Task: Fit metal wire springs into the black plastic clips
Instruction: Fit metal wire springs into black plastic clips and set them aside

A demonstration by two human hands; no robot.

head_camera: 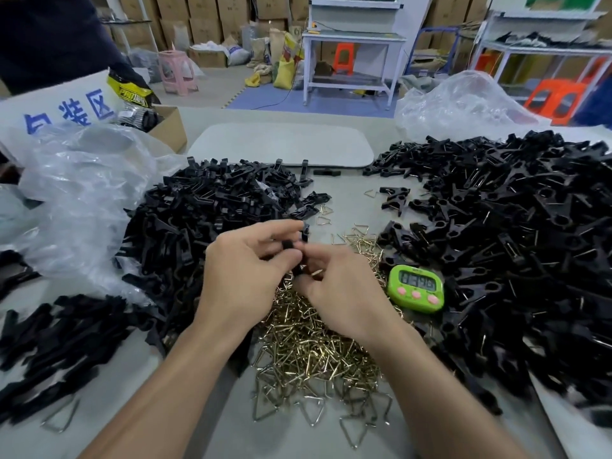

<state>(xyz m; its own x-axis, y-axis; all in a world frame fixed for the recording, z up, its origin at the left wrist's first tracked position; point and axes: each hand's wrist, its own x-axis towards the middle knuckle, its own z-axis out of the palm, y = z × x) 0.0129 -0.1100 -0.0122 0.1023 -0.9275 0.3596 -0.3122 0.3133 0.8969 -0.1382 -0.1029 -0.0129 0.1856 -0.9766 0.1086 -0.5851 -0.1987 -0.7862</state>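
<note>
A grey table [347, 207] fills the space in front of the person. On its right side spreads the biggest heap of black clips [516, 246], many with wire showing in them. A second heap of clips [205, 220] lies on the left, against a crumpled clear plastic bag [82, 193]. Between the heaps, near the table's front edge, sits a pile of brass-coloured wire springs [308, 346]. Above that pile the two hands meet. The left hand [245, 270] pinches the upper part of a single black clip [288, 245] in its curled fingers. The right hand [341, 293] grips the clip's lower end, fingers curled tight. A small green timer [415, 288] rests just beside the right hand, at the edge of the big heap.
</note>
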